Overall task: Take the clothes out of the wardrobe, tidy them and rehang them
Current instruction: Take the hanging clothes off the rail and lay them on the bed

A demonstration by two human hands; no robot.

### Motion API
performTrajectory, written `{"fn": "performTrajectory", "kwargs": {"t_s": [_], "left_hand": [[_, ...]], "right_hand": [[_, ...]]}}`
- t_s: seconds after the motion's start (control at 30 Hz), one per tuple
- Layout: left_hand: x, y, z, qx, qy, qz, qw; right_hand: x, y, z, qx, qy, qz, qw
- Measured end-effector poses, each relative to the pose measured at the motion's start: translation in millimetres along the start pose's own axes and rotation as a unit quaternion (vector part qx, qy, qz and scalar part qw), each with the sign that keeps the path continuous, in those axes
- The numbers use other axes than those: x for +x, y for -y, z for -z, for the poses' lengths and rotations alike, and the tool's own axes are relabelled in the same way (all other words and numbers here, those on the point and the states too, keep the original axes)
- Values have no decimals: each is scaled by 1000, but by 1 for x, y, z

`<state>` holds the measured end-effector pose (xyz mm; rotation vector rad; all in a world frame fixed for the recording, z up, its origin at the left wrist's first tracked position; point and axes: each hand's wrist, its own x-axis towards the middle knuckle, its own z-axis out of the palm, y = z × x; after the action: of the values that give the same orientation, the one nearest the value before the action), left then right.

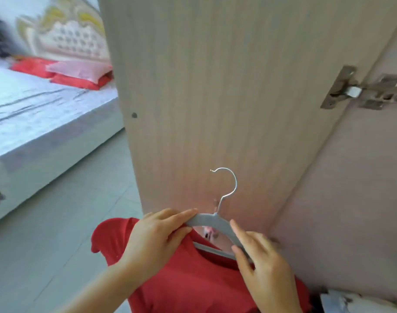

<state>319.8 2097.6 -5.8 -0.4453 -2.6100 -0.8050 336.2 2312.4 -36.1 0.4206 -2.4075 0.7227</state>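
Low before the wardrobe door (215, 86), left hand (156, 236) pinches one arm of the grey hanger (206, 220) btwn thumb & fingers. Right hand (260, 256) grips the other arm, index straight along it. Red top (181, 279) hangs from it, hook up, near the door. Bed (35, 109) off left.

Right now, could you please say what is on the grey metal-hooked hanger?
A red fabric garment; the left hand and right hand hide both hanger ends.
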Motion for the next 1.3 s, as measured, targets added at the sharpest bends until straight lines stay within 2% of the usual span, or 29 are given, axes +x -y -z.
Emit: {"fn": "performTrajectory", "kwargs": {"t_s": [0.13,0.27,0.47,0.63,0.93,1.13,1.3], "left_hand": [[-30,52,40,39,-48,86,994],[-55,102,80,76,-110,155,979],[-83,191,139,145,-170,235,946],[-88,285,187,153,-190,284,927],[-59,431,255,125,-227,299,918],[-13,524,274,107,-228,290,923],[44,610,281,112,-235,310,914]], "right_hand": [[26,43,-61,47,21,75,996],[51,92,-118,121,78,135,980],[89,177,-210,192,147,191,951],[129,252,-295,230,200,201,931],[210,347,-427,260,197,209,922],[281,369,-513,276,198,212,916],[356,379,-604,299,196,225,906]]}}
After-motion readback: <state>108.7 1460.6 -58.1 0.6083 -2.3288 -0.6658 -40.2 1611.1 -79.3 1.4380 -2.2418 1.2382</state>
